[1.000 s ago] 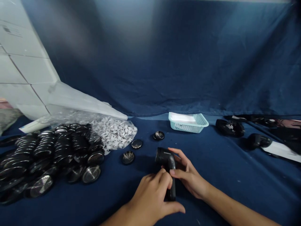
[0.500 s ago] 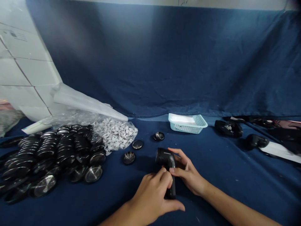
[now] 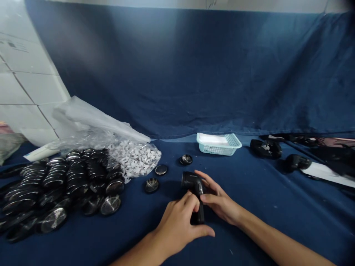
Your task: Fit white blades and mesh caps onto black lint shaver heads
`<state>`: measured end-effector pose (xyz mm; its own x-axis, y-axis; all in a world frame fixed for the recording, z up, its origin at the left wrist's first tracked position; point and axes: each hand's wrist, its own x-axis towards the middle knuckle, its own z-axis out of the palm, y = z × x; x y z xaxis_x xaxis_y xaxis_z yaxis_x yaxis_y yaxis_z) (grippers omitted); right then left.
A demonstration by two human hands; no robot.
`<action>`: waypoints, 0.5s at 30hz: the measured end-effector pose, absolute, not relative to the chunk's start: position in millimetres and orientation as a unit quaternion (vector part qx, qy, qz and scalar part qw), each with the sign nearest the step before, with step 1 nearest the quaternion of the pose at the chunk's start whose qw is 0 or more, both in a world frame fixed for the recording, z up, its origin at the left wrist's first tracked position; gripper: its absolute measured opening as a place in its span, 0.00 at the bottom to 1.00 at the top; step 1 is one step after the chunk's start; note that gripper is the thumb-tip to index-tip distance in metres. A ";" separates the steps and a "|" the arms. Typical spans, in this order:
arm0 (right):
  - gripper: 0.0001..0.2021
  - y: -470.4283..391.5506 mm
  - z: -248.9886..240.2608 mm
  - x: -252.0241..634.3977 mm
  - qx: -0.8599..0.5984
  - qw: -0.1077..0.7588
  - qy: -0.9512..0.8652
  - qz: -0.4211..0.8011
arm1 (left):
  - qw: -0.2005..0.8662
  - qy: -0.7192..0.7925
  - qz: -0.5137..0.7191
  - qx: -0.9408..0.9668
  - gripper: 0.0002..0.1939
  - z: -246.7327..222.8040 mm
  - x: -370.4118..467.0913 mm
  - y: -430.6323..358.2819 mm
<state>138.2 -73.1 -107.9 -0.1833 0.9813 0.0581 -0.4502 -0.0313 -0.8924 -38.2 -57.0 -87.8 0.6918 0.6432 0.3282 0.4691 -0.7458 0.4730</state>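
Below the middle of the head view I have a black L-shaped shower head (image 3: pixel 192 180) in both hands, its wide round end pointing left and its handle toward me. My left hand (image 3: pixel 181 221) has its fingers curled against the handle from the left, while its thumb stretches out to the right below it. From the right, my right hand (image 3: pixel 217 199) grips the shower head, thumb on the handle and fingers behind the neck. Some fingertips are hidden. Left of it lie a perforated round plate (image 3: pixel 152 185), a dark disc (image 3: pixel 161 170) and another round plate (image 3: pixel 185 159).
Many black-rimmed perforated plates (image 3: pixel 77 177) are stacked at the left. Beside them, a clear bag of small white pieces (image 3: pixel 138 157) lies open. A light blue basket (image 3: pixel 219 149) stands near the back curtain. Black parts (image 3: pixel 266 148) lie at the right.
The shower head and both hands have shifted slightly up and left in view. The grip looks much the same.
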 end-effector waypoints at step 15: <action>0.20 -64.5 -116.3 141.5 -0.330 0.579 -0.351 0.658 | 0.241 0.321 0.201 0.894 0.24 -84.9 -34.3 -60.6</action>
<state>141.5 -64.5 -116.3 -0.1131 0.9932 -0.0274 -0.5297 -0.0836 -0.8441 -34.3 -60.6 -84.9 0.7139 0.6697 0.2047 0.4763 -0.6787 0.5591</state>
